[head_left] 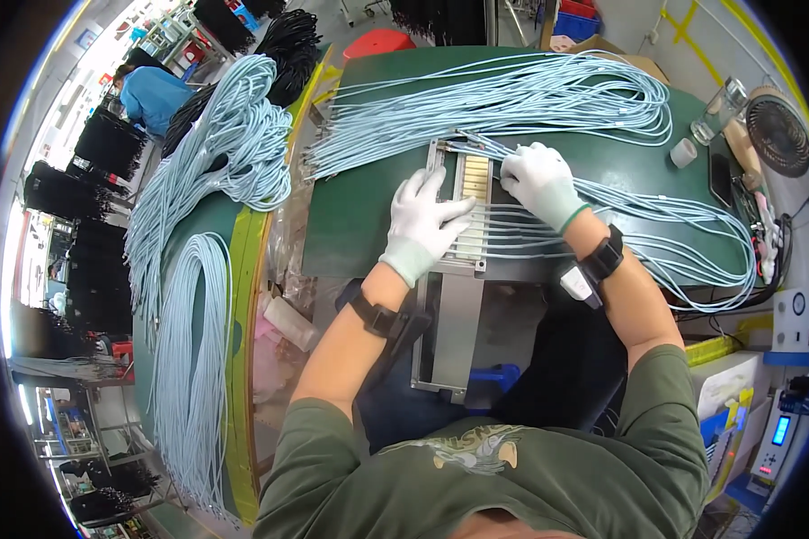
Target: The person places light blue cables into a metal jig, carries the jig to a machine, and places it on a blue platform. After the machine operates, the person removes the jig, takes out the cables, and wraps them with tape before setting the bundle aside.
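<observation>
A metal fixture point(476, 216) with a row of pale yellow slots sits at the near edge of the green table. Several light-blue cables point(521, 235) lie side by side across its near part and run off to the right. My left hand point(422, 220), in a white glove, rests on the fixture's left side with fingers spread, the thumb reaching over the slots. On the right of the slots, my gloved right hand point(539, 184) has its fingers curled round light-blue cable; the fingertips are partly hidden. More cable ends lie at the fixture's far end.
A long bundle of light-blue cables point(512, 103) lies across the table's far side. Another green table point(247, 359) at left carries cable coils point(191, 314). A small fan point(777, 135), a glass jar point(719, 112) and a white cup point(683, 153) stand at right. A person point(153, 97) works far left.
</observation>
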`<state>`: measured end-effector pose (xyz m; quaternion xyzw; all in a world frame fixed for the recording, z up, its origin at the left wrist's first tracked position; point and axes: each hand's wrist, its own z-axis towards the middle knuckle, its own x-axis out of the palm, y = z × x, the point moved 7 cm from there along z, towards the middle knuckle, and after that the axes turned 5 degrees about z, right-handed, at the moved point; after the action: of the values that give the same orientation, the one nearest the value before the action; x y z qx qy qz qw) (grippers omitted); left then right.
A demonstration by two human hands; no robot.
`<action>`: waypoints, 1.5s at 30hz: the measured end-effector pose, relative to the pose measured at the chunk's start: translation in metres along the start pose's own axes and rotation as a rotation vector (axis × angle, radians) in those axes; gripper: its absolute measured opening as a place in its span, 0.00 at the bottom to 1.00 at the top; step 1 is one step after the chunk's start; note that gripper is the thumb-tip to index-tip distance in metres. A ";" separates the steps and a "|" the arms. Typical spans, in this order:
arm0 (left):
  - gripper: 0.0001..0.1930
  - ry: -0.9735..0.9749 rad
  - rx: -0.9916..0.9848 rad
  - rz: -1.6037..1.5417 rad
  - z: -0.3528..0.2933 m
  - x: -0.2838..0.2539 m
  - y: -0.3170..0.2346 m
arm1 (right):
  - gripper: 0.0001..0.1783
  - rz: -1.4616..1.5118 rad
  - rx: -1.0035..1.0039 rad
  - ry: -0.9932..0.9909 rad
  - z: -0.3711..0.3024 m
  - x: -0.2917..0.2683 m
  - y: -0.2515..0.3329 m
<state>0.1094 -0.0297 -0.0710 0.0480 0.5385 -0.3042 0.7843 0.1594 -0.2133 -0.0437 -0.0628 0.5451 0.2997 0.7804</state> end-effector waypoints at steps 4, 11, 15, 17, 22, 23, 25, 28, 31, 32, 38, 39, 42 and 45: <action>0.14 -0.103 -0.044 -0.125 0.002 -0.006 0.006 | 0.09 0.079 -0.039 -0.011 0.006 -0.003 0.025; 0.08 -0.280 -0.001 -0.366 0.002 -0.029 0.012 | 0.08 0.546 -0.093 -0.061 -0.003 -0.009 0.059; 0.07 -0.316 -0.184 -0.568 0.002 -0.033 0.027 | 0.09 0.803 0.117 0.150 -0.007 -0.001 0.036; 0.06 -0.317 -0.037 -0.454 0.006 -0.040 0.008 | 0.09 0.847 0.112 0.179 -0.010 0.000 0.046; 0.06 -0.350 -0.051 -0.533 0.003 -0.036 0.015 | 0.08 0.838 0.205 0.226 -0.011 -0.004 0.050; 0.06 -0.351 -0.052 -0.532 0.001 -0.036 0.018 | 0.08 0.839 0.203 0.227 -0.012 -0.004 0.047; 0.07 -0.341 -0.272 -0.451 -0.005 -0.034 0.040 | 0.08 0.538 0.115 0.150 -0.011 -0.011 0.034; 0.08 -0.314 -0.405 -0.434 -0.007 -0.025 0.054 | 0.09 0.339 0.077 0.136 -0.012 -0.011 0.026; 0.08 -0.271 -0.446 -0.481 -0.008 -0.017 0.058 | 0.13 0.239 0.090 0.180 -0.012 -0.005 0.022; 0.09 -0.242 -0.425 -0.426 -0.008 -0.016 0.057 | 0.13 0.208 0.092 0.189 -0.012 -0.004 0.022; 0.10 -0.174 -0.380 -0.314 -0.007 -0.012 0.056 | 0.12 0.128 0.039 0.172 -0.012 -0.003 0.021; 0.10 -0.176 -0.380 -0.313 -0.007 -0.011 0.057 | 0.12 0.128 0.038 0.171 -0.012 -0.004 0.022; 0.12 -0.145 -0.314 -0.366 -0.005 -0.008 0.054 | 0.12 0.180 0.073 0.195 -0.010 -0.005 0.028; 0.11 -0.244 -0.144 -0.179 0.003 -0.010 0.022 | 0.12 0.140 0.104 0.223 -0.010 0.000 0.030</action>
<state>0.1214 -0.0086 -0.0668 -0.0941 0.4617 -0.3370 0.8151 0.1351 -0.1929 -0.0409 -0.0168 0.6464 0.3160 0.6943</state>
